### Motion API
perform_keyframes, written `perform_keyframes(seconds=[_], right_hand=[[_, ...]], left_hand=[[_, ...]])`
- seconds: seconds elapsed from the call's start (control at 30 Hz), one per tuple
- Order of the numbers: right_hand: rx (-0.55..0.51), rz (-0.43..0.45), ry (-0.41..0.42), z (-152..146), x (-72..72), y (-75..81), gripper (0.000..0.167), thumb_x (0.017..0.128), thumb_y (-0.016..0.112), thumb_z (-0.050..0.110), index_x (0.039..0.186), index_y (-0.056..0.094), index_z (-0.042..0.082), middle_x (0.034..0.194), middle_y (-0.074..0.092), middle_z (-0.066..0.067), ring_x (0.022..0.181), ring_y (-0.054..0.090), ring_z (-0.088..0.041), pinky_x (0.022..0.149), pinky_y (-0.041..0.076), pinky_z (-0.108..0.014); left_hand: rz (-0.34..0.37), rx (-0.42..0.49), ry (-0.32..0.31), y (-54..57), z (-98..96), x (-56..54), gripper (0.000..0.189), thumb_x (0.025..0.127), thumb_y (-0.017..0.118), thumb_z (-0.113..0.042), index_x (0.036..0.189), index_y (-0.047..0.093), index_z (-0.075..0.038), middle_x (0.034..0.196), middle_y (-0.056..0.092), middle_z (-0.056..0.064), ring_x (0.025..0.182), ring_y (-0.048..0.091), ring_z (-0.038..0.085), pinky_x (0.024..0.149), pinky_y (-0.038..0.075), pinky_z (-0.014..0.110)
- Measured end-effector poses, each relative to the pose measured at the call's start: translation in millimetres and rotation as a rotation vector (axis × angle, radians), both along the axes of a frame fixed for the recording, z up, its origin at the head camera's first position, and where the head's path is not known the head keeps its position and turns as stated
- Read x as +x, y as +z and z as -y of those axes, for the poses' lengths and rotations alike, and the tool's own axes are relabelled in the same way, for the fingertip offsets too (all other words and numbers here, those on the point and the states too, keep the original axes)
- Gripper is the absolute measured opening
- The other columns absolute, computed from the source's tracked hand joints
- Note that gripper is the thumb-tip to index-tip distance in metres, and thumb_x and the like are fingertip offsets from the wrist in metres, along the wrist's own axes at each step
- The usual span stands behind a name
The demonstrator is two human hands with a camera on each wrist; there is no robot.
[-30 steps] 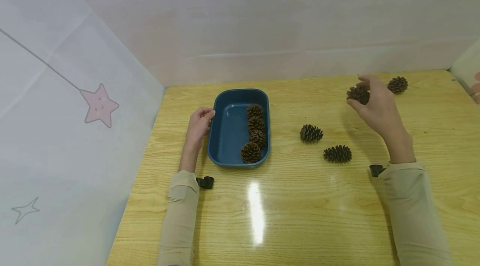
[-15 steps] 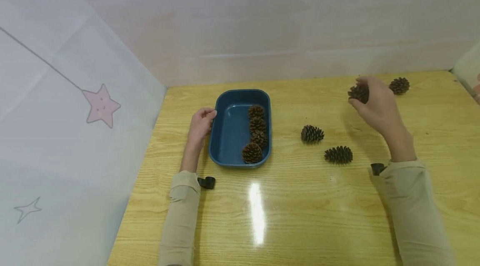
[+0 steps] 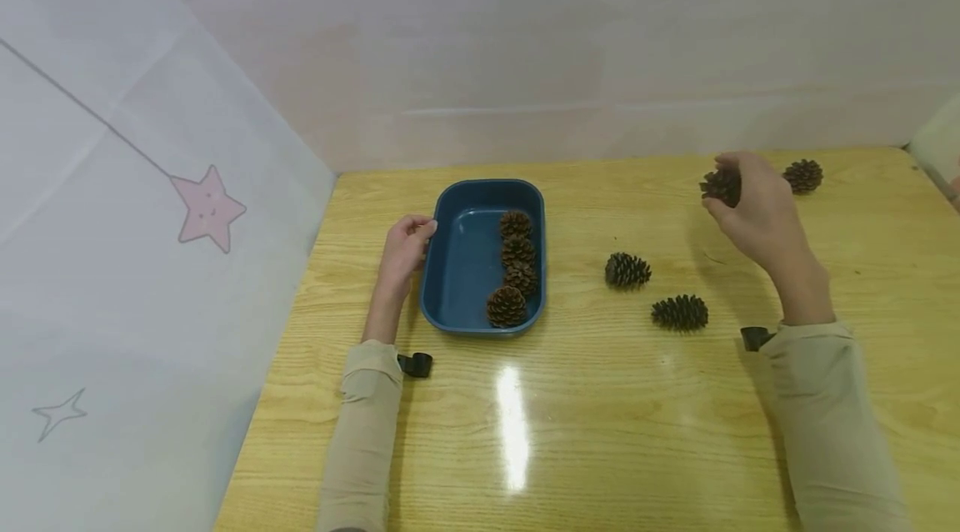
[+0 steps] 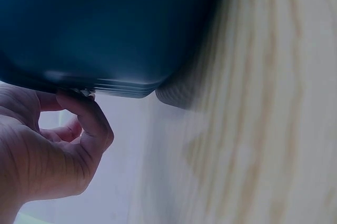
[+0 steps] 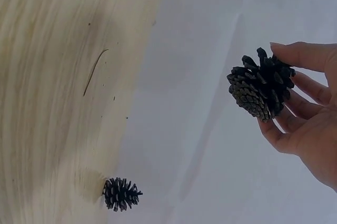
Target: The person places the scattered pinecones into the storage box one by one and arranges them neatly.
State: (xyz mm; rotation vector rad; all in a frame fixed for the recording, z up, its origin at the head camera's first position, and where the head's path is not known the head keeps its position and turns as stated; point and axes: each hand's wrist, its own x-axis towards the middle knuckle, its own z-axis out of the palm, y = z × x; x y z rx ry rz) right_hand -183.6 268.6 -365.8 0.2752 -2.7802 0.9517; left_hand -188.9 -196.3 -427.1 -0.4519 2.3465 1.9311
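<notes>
The left hand [image 3: 403,247] pinches the left rim of a blue tray [image 3: 461,282] between thumb and curled fingers, just as it does a second ago; in the left wrist view a bent finger meets the underside of the rim. Compared with the earlier frame, the whole head view slides slightly to the right, hands and things together, while their arrangement stays the same. The tray is deep, glossy and round-cornered, and stands on the yellow wood-grained bench [image 3: 600,424]. Inside, four brown pine cones [image 3: 517,252] remain in a close row along its right wall, the nearest one showing its round, layered base. Right of the tray, two darker cones lie on their sides on the bench: a stubby cone [image 3: 627,270], and a longer cone [image 3: 679,313] nearer the person. Further right, the right hand [image 3: 761,215] pinches a dark pine cone [image 3: 720,186] between thumb and fingertips, holding it above the bench near the far edge, in nearly the same pose as before. The right wrist view shows this cone raised in front of a white sheet [image 5: 174,87], its scales spread wide and almost black, its browner base tightly patterned. At the far right, just beyond the hand, lies another cone [image 3: 803,176].
</notes>
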Motion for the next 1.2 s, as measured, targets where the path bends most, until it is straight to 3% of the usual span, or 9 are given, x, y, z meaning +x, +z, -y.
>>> perform_keyframes(seconds=[0.17, 0.5, 0.67, 0.93, 1.2], right_hand=[[0.0, 0.003, 0.001, 4, -1.6, 1.5, 0.06, 0.094, 0.071, -0.003, 0.146, 0.042, -0.012, 0.141, 0.047, -0.036, 0.132, 0.041, -0.056, 0.109, 0.031, -0.068], [-0.031, -0.035, -0.006, 14, -0.9, 6.4, 0.057, 0.101, 0.07, 0.016, 0.146, 0.046, -0.011, 0.141, 0.049, -0.036, 0.132, 0.043, -0.056, 0.106, 0.034, -0.069], [-0.044, -0.081, -0.021, 21, -2.1, 7.3, 0.056, 0.101, 0.071, 0.015, 0.144, 0.048, -0.011, 0.139, 0.051, -0.037, 0.13, 0.045, -0.056, 0.106, 0.036, -0.068], [-0.092, -0.258, -0.059, 31, -5.3, 7.8, 0.054, 0.094, 0.077, 0.006, 0.14, 0.053, -0.011, 0.133, 0.056, -0.034, 0.126, 0.05, -0.054, 0.107, 0.038, -0.064], [-0.108, -0.257, -0.064, 43, -7.7, 13.5, 0.057, 0.092, 0.079, 0.004, 0.14, 0.051, -0.01, 0.134, 0.057, -0.032, 0.126, 0.051, -0.05, 0.114, 0.035, -0.056]], left_hand=[[-0.002, 0.005, -0.006, -0.2, 0.7, -0.2, 0.032, 0.106, 0.06, -0.023, 0.128, 0.063, -0.001, 0.095, 0.057, 0.004, 0.072, 0.059, 0.013, 0.06, 0.051, 0.022], [-0.006, 0.004, -0.002, -0.7, 1.1, -0.5, 0.032, 0.106, 0.06, -0.023, 0.128, 0.064, -0.001, 0.094, 0.056, 0.004, 0.072, 0.057, 0.013, 0.06, 0.05, 0.022], [-0.011, 0.001, -0.001, -1.5, 1.4, -0.6, 0.032, 0.105, 0.061, -0.023, 0.127, 0.064, -0.001, 0.093, 0.056, 0.003, 0.07, 0.056, 0.012, 0.059, 0.048, 0.021], [-0.013, 0.01, -0.004, -2.6, 1.5, -0.1, 0.032, 0.105, 0.061, -0.024, 0.127, 0.064, -0.001, 0.093, 0.055, 0.003, 0.069, 0.056, 0.012, 0.058, 0.048, 0.022], [-0.007, -0.003, -0.002, -2.0, 1.2, -0.2, 0.032, 0.105, 0.061, -0.024, 0.127, 0.064, -0.002, 0.093, 0.055, 0.003, 0.071, 0.055, 0.013, 0.059, 0.047, 0.022]])
